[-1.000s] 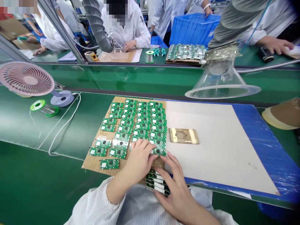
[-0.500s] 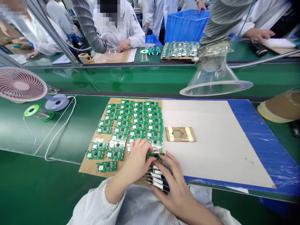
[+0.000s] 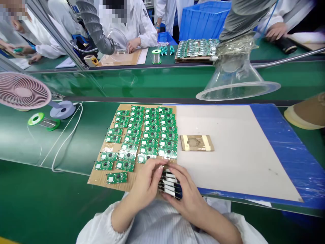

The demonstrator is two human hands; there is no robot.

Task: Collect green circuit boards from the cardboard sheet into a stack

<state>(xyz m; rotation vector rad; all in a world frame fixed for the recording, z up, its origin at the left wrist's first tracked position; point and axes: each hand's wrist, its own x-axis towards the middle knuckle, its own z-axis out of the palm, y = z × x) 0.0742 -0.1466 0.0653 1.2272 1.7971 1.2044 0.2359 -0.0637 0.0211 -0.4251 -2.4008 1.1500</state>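
A stack of circuit boards (image 3: 169,185) stands edge-up near the front of the cardboard, with white parts showing between the boards. My right hand (image 3: 189,196) grips the stack from the right, thumb at its near end and fingers along its far side. From the left, my left hand (image 3: 147,181) is closed at the stack's far end, its fingertips meeting those of the right hand; the end board is mostly hidden behind the fingers. Rows of green circuit boards (image 3: 149,134) lie on the brown cardboard sheet (image 3: 98,179) just beyond my hands.
A taped cardboard piece (image 3: 196,143) lies on the pale board (image 3: 228,162) at right. Above hangs a clear fume hood (image 3: 236,84). A solder spool (image 3: 44,122) and pink fan (image 3: 24,90) stand at left. Co-workers sit across the green partition (image 3: 152,79).
The board held between both hands has come down against the far end of the stack. My left hand has moved toward me, and my right hand's fingers have closed in around the stack.
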